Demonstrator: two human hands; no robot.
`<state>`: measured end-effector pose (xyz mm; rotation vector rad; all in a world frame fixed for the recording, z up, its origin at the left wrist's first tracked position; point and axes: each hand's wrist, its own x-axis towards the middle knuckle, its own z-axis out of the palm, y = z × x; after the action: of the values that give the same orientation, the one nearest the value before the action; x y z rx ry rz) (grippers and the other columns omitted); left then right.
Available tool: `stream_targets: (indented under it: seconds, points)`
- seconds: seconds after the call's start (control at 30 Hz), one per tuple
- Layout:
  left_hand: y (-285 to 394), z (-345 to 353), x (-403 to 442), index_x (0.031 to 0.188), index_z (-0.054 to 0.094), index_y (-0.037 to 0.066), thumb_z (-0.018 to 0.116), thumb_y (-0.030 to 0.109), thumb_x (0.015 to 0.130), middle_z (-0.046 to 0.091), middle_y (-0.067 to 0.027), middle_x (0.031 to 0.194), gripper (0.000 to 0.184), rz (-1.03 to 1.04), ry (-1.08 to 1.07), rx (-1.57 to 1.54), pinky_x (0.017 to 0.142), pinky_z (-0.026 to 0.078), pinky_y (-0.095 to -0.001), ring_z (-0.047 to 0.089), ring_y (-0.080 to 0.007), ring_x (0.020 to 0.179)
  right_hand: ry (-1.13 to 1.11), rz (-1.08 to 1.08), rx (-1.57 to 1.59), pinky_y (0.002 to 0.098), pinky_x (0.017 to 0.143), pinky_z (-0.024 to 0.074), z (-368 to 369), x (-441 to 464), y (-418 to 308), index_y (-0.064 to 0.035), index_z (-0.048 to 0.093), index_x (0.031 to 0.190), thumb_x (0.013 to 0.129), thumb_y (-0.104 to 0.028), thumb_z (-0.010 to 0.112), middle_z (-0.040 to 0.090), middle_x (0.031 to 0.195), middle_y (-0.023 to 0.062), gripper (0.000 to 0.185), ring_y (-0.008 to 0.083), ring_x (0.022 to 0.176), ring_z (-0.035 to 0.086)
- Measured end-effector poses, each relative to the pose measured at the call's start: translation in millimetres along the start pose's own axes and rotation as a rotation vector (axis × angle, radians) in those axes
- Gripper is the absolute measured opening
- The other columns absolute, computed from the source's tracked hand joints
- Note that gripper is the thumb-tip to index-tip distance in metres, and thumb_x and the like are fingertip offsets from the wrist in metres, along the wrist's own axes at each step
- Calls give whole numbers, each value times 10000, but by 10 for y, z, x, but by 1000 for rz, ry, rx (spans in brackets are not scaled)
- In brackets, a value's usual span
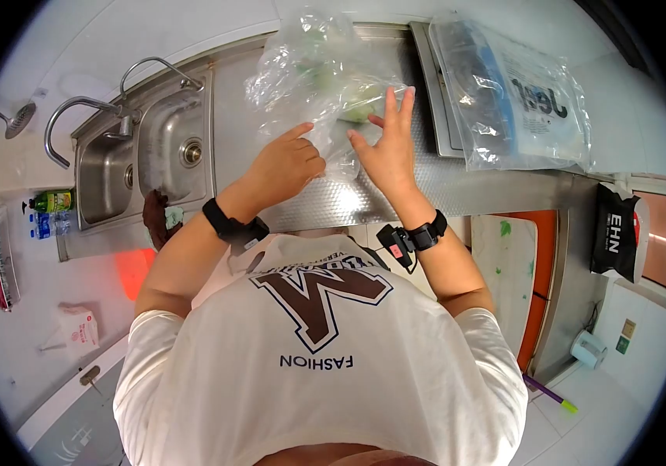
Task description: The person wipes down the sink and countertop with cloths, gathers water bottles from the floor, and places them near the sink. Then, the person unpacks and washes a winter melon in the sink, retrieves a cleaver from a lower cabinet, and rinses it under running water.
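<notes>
A clear plastic bag [302, 74] lies crumpled on the steel counter in front of me. Something pale green [360, 105] shows through its film; its kind is hard to make out. My left hand [290, 161] is at the near left side of the bag, index finger stretched out along the film and the other fingers curled in on the plastic. On the right side, my right hand [392, 151] is open, thumb and fingers spread against the film beside the green thing. A black band with a small device is strapped on each wrist.
To the left is a double steel sink [174, 144] with a faucet [76, 105], a dark cloth [160, 219] on its near edge. A large plastic package [516, 101] rests at the right on the counter [333, 206]. A green-marked white board [504, 272] is below the counter.
</notes>
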<state>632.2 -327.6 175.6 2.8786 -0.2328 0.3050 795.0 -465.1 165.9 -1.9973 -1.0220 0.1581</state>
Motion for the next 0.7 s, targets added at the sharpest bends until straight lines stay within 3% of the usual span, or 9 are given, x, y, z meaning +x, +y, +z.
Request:
stream_targets:
  seconds: [0.13,0.27,0.37,0.47,0.53,0.57,0.63,0.67,0.7]
  points:
    - [125,-243,-85,747,614,120,644,206,797,525,-23,654,103,64,79,68,1113,366,-426,586,-203,716,66,-177,-80,389,891,534,-116,-29,-294,-11,318,1452,733,-116,791,29,1548,321,867,428,1294,462]
    - [177,-412,-236,909,667,96,686,256,808,583,-28,713,190,-73,68,65,1039,424,-430,608,-215,745,-25,-218,-170,396,881,541,-75,-36,-249,-72,338,1457,702,-65,789,72,1555,298,879,433,1296,456]
    - [161,-361,-309,1054,663,70,730,315,776,611,-41,737,377,-322,69,116,996,432,-412,606,-235,735,-157,-176,-229,392,866,545,3,-16,-193,-123,343,1466,710,16,720,158,1557,262,856,417,1315,438]
    - [84,-193,-348,1223,578,33,756,311,751,658,-80,868,575,-579,-70,359,978,427,-410,624,-255,826,-110,-293,-389,388,854,539,213,-93,-2,-135,338,1475,748,52,632,240,1549,221,806,382,1339,418]
    - [-21,-139,-346,1329,501,69,743,259,774,650,-127,1060,634,-543,170,456,979,419,-397,621,-267,987,-173,-312,-501,387,905,508,249,-101,192,-139,319,1489,790,55,557,256,1559,181,764,327,1379,381]
    - [-58,-148,-339,1329,501,69,743,259,774,650,-127,1060,634,-547,173,457,979,419,-397,621,-267,987,-175,-317,-502,387,905,508,264,-103,282,-139,319,1489,790,55,557,256,1559,181,764,327,1379,381]
    - [-113,-171,-329,1414,425,129,697,190,814,580,-106,1282,661,-651,-248,173,975,441,-386,569,-252,1161,-260,-297,-613,401,972,463,281,-130,482,-138,303,1498,810,28,550,250,1575,133,750,287,1396,369]
    - [-203,-41,-379,1414,425,129,697,190,814,580,-106,1282,661,-653,-247,172,975,441,-386,569,-252,1161,-262,-300,-613,401,972,463,287,-146,598,-138,303,1498,810,28,550,250,1575,133,750,287,1396,369]
    - [-328,193,-478,1394,448,127,668,173,830,590,-102,1280,607,-491,-139,54,971,456,-376,579,-254,1151,-315,-239,-563,400,993,448,296,-162,730,-138,293,1502,808,39,543,267,1571,124,759,278,1399,366]
